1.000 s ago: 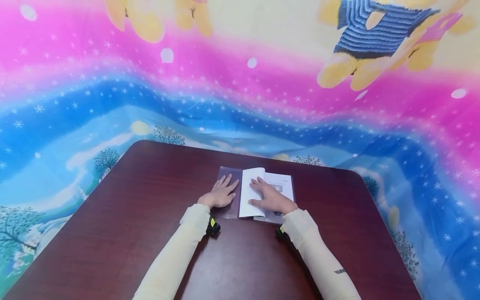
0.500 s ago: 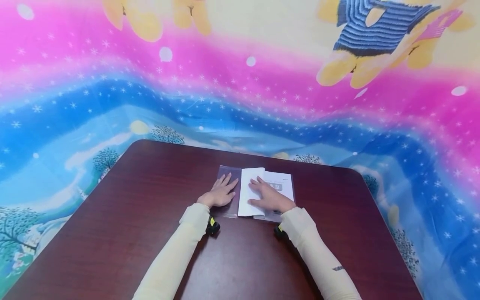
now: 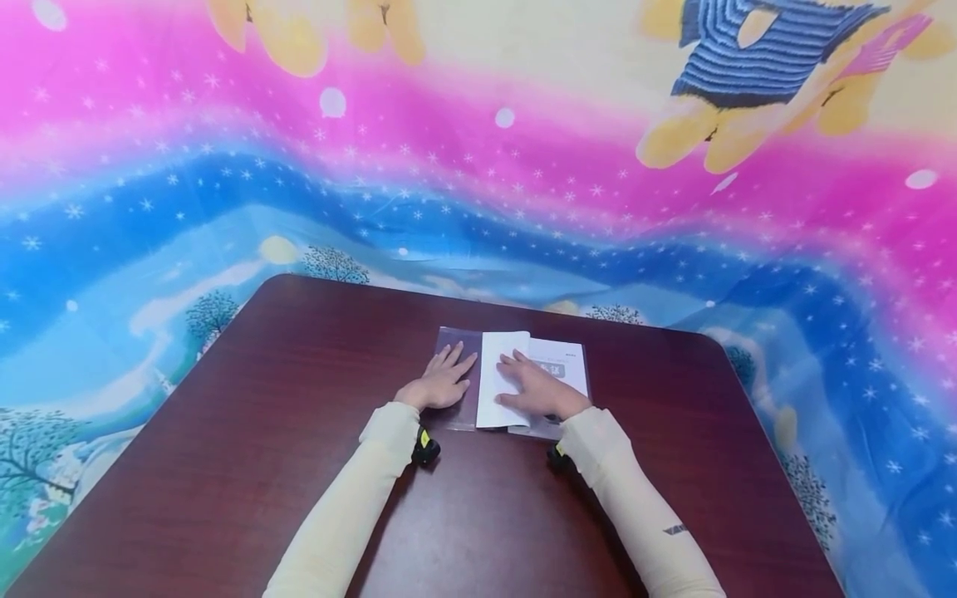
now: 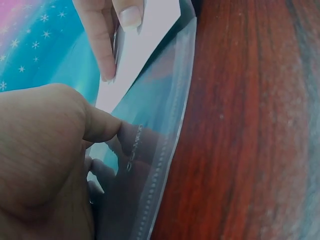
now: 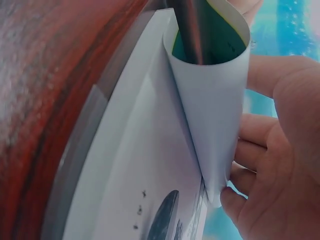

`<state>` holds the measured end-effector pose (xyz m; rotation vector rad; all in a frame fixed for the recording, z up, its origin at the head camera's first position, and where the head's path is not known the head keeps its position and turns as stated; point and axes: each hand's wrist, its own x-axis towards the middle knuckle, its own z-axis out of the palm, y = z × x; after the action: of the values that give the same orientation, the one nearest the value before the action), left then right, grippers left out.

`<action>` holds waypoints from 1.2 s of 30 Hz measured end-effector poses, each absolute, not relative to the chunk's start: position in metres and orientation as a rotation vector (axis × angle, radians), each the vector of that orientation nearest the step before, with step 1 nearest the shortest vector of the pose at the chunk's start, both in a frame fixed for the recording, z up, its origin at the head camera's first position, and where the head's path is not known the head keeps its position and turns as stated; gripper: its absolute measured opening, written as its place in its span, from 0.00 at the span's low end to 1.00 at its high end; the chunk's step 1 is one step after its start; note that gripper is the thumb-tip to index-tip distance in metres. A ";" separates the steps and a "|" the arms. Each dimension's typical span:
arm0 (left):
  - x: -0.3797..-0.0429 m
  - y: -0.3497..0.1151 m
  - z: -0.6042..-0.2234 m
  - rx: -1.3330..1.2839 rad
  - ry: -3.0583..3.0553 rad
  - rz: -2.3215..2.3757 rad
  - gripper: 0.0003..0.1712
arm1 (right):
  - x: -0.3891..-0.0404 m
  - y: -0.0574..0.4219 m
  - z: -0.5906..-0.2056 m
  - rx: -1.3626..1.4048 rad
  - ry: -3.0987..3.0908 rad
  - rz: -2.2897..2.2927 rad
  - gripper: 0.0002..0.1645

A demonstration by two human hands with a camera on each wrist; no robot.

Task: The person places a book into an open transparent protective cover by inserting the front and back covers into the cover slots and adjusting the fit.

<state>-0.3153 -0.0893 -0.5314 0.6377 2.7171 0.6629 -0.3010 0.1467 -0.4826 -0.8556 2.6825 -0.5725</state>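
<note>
A book point(image 3: 571, 362) with printed text on its white page lies on the table. Its cover point(image 3: 491, 407), white on the inside, is turned back and curls into a loose roll in the right wrist view, with green on the other face. Beneath it a clear plastic book cover point(image 3: 463, 419) spreads out to the left. My left hand point(image 3: 437, 384) rests on that plastic with the fingers spread. Across the curled cover lies my right hand point(image 3: 544, 392), its fingers extended and touching the paper without gripping it. The plastic's ridged edge point(image 4: 165, 150) shows in the left wrist view.
The dark red-brown wooden table point(image 3: 299, 465) extends around the book on all sides. Behind it hangs a patterned cloth point(image 3: 419, 208) in blue and pink. A black wrist camera point(image 3: 426, 448) sits under the left wrist.
</note>
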 end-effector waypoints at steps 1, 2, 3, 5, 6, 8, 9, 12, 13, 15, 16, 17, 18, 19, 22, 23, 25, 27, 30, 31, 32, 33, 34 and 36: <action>-0.316 -0.089 -0.532 0.636 2.716 0.664 0.34 | -0.301 0.147 -0.482 -0.862 2.684 -0.582 0.42; -0.317 -0.090 -0.533 0.635 2.715 0.652 0.34 | -0.300 0.147 -0.481 -0.869 2.684 -0.591 0.41; -0.317 -0.090 -0.532 0.627 2.712 0.657 0.34 | -0.300 0.148 -0.480 -0.877 2.683 -0.601 0.41; -0.316 -0.091 -0.531 0.626 2.702 0.688 0.35 | -0.299 0.147 -0.480 -0.903 2.685 -0.610 0.39; -0.316 -0.091 -0.530 0.628 2.696 0.697 0.35 | -0.299 0.147 -0.480 -0.910 2.686 -0.605 0.39; -0.314 -0.092 -0.527 0.630 2.683 0.699 0.36 | -0.299 0.146 -0.481 -0.921 2.690 -0.582 0.38; -0.313 -0.092 -0.525 0.632 2.679 0.714 0.37 | -0.299 0.146 -0.481 -0.917 2.689 -0.575 0.37; -0.312 -0.091 -0.520 0.630 2.676 0.686 0.37 | -0.300 0.144 -0.481 -0.902 2.693 -0.554 0.37; -0.312 -0.091 -0.519 0.629 2.675 0.689 0.37 | -0.300 0.143 -0.481 -0.897 2.691 -0.545 0.38; -0.313 -0.091 -0.520 0.627 2.680 0.698 0.38 | -0.300 0.142 -0.481 -0.890 2.687 -0.528 0.38; -0.313 -0.092 -0.522 0.626 2.680 0.698 0.38 | -0.300 0.141 -0.481 -0.892 2.687 -0.515 0.38; -0.314 -0.092 -0.524 0.630 2.680 0.707 0.38 | -0.300 0.140 -0.482 -0.890 2.688 -0.497 0.38; -0.314 -0.092 -0.525 0.629 2.678 0.707 0.38 | -0.299 0.140 -0.482 -0.884 2.688 -0.482 0.38; -0.314 -0.092 -0.526 0.629 2.678 0.706 0.38 | -0.299 0.139 -0.483 -0.876 2.687 -0.473 0.38; -0.315 -0.091 -0.530 0.628 2.683 0.690 0.39 | -0.297 0.137 -0.484 -0.843 2.695 -0.464 0.40; -0.316 -0.091 -0.532 0.629 2.687 0.691 0.39 | -0.297 0.136 -0.484 -0.836 2.703 -0.466 0.41; -0.317 -0.091 -0.533 0.631 2.695 0.701 0.38 | -0.295 0.134 -0.483 -0.814 2.718 -0.479 0.43; -0.318 -0.091 -0.534 0.629 2.694 0.704 0.38 | -0.294 0.132 -0.483 -0.795 2.733 -0.485 0.43; -0.317 -0.091 -0.533 0.625 2.681 0.698 0.39 | -0.292 0.129 -0.483 -0.761 2.749 -0.467 0.44; -0.316 -0.091 -0.532 0.624 2.677 0.696 0.39 | -0.292 0.128 -0.484 -0.754 2.753 -0.457 0.44; -0.315 -0.091 -0.531 0.623 2.673 0.686 0.39 | -0.292 0.128 -0.484 -0.744 2.756 -0.446 0.44; -0.315 -0.090 -0.530 0.626 2.672 0.679 0.39 | -0.292 0.127 -0.484 -0.735 2.761 -0.429 0.44; -0.314 -0.090 -0.529 0.629 2.675 0.679 0.39 | -0.292 0.126 -0.484 -0.726 2.766 -0.420 0.44; -0.312 -0.090 -0.525 0.631 2.684 0.687 0.38 | -0.293 0.125 -0.483 -0.715 2.779 -0.405 0.43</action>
<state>-0.3119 -0.0901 -0.5255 0.6309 2.6841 0.6870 -0.2928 0.1247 -0.4825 -0.7146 2.7790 -0.4053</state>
